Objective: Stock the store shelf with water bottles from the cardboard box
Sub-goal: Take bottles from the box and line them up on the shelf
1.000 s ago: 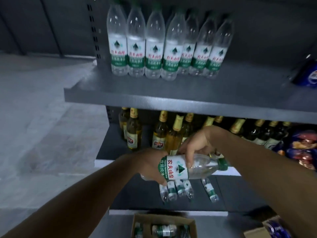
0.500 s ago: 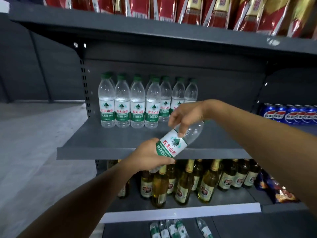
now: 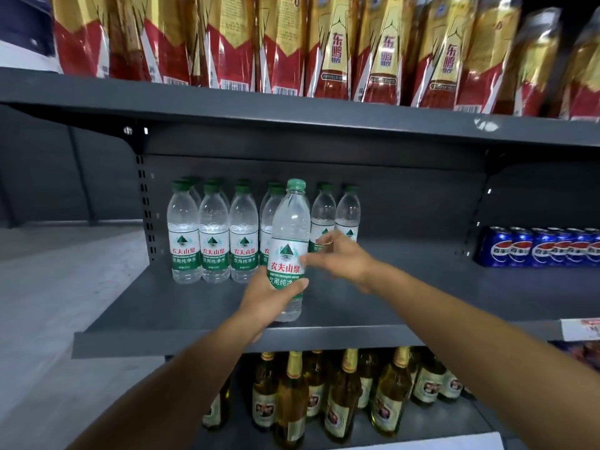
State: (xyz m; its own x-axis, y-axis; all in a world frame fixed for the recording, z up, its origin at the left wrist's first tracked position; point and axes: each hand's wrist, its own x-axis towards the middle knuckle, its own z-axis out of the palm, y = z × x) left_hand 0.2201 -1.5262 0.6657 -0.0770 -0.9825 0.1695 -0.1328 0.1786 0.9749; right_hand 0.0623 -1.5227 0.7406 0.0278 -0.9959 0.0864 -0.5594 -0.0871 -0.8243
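Grey metal shelf [image 3: 201,306]: bottle row [image 3: 243,235] partly stocked | left hand [image 3: 272,295] grips clear green-capped water bottle [image 3: 290,241] | right hand [image 3: 341,258] open | I judge placing remains

Shelf [image 3: 194,306]: matt grey painted metal. Water bottle [image 3: 290,241]: clear glossy plastic, ribbed, smooth printed label, green plastic cap. Beer bottles [image 3: 344,404] glossy glass, gold foil necks. Cans [image 3: 539,246] shiny metal. Top packs [image 3: 331,43] glossy film.

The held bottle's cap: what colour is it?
Green, on the water bottle held upright by the left hand; head view shows it.
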